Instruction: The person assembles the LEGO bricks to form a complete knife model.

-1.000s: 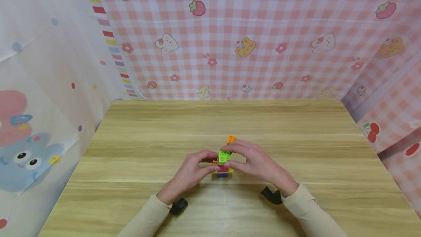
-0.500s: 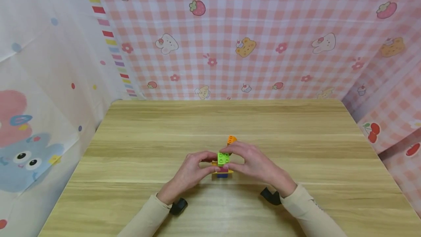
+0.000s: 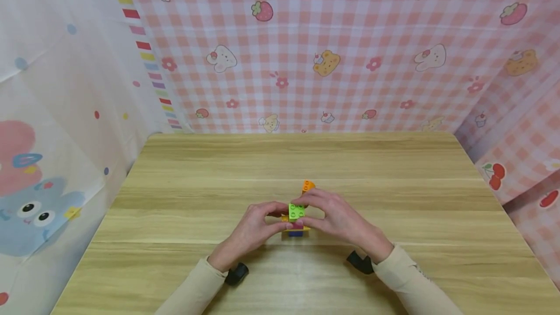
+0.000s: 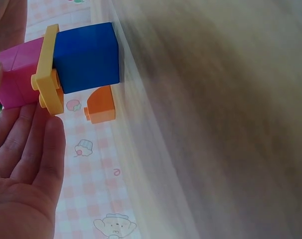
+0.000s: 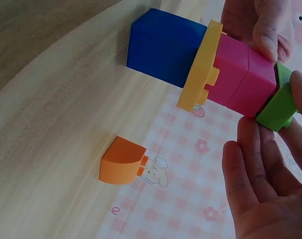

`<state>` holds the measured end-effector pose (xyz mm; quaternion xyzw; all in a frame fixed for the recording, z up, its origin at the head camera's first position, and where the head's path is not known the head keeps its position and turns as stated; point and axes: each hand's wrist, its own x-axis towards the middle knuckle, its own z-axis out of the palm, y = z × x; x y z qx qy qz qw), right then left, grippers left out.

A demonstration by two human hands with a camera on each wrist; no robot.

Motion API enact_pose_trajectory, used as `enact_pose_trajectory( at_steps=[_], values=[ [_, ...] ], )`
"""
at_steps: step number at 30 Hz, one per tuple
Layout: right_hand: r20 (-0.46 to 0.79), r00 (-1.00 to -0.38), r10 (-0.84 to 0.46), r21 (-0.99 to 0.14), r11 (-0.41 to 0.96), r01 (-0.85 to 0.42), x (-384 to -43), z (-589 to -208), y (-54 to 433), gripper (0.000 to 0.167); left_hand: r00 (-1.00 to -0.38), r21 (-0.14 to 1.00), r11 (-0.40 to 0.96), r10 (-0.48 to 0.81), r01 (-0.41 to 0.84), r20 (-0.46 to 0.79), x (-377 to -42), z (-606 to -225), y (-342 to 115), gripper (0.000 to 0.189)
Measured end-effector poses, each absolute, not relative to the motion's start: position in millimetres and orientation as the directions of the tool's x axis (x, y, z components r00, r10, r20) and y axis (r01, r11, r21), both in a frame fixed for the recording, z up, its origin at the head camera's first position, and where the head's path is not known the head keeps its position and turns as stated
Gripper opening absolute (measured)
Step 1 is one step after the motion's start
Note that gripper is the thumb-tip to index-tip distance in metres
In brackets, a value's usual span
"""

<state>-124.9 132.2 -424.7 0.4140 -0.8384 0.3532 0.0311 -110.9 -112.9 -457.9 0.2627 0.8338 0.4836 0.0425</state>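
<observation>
A stack of toy building bricks stands on the table: a blue block [image 5: 163,47] at the bottom, a yellow plate [image 5: 200,69] above it, then two pink bricks [image 5: 240,74]. On top is a green brick [image 3: 296,211], slightly tilted in the right wrist view, with a dark gap showing between it and the upper pink brick. My left hand [image 3: 255,222] holds the pink part of the stack from the left, thumb in front and fingers behind. From the right, my right hand [image 3: 339,213] pinches the green brick between thumb and fingers.
An orange brick with a curved side [image 5: 120,162] stands on the wooden table [image 3: 210,174] just behind the stack. Black wrist-worn pieces [image 3: 360,262] show below both wrists. A pink checked cloth [image 3: 297,91] hangs at the table's back edge.
The green brick has shifted slightly left over the pink bricks, together with my right hand. My left hand and the lower stack look nearly still.
</observation>
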Motion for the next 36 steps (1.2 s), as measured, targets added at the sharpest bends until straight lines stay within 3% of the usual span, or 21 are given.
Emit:
enact_pose_trajectory(
  at_steps=[20, 28, 36],
  values=[
    [0.283, -0.681, -0.676, -0.601, 0.428, -0.675, -121.2, -426.4, 131.6, 0.035, -0.854, 0.820, 0.409, 0.492, 0.400, 0.171, -109.3, -458.4, -113.3, 0.027],
    [0.300, -0.718, -0.628, -0.586, 0.473, -0.658, -117.6, -428.1, 130.7, 0.039, -0.846, 0.816, 0.399, 0.497, 0.419, 0.192, -111.7, -459.2, -112.3, 0.028],
    [0.233, -0.778, -0.584, -0.674, 0.479, -0.561, -116.0, -433.8, 137.1, 0.058, -0.844, 0.802, 0.436, 0.516, 0.408, 0.149, -111.4, -457.0, -113.5, 0.039]
  ],
)
